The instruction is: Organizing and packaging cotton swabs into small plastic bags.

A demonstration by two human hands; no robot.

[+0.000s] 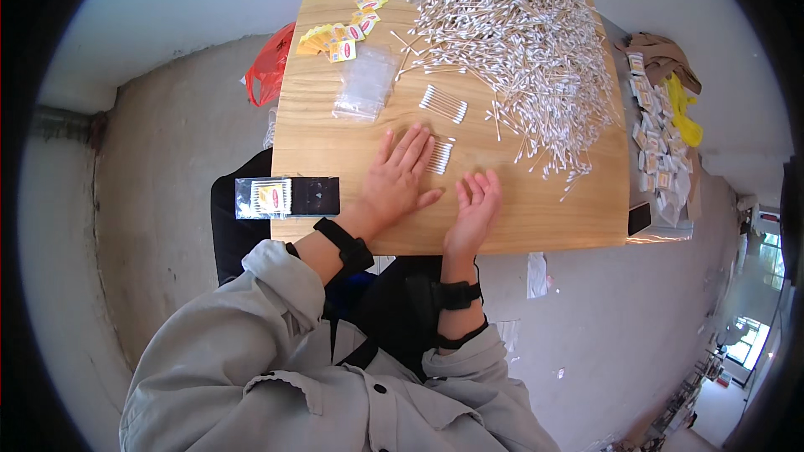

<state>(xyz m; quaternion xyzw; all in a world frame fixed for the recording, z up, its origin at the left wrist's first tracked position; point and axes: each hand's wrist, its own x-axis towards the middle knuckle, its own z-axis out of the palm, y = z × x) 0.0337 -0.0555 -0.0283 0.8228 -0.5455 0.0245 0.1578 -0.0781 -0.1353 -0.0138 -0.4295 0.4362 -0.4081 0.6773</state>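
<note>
My left hand [397, 177] lies flat on the wooden table with its fingers stretched out. Its fingertips cover part of a small row of cotton swabs [442, 156]. To the right, my right hand [476, 208] rests near the table's front edge, its fingers loosely bent and nothing visible in them. A second neat row of cotton swabs [444, 105] lies just beyond. Farther back spreads a large heap of loose cotton swabs [519, 42]. Left of the rows is a stack of clear plastic bags [366, 84].
Yellow and white cards [342, 38] are scattered at the back left. A filled clear packet [266, 198] sits on a dark flat device [316, 196] at the left edge. A red bag [270, 67] hangs left; many filled packets [656, 138] pile up right of the table.
</note>
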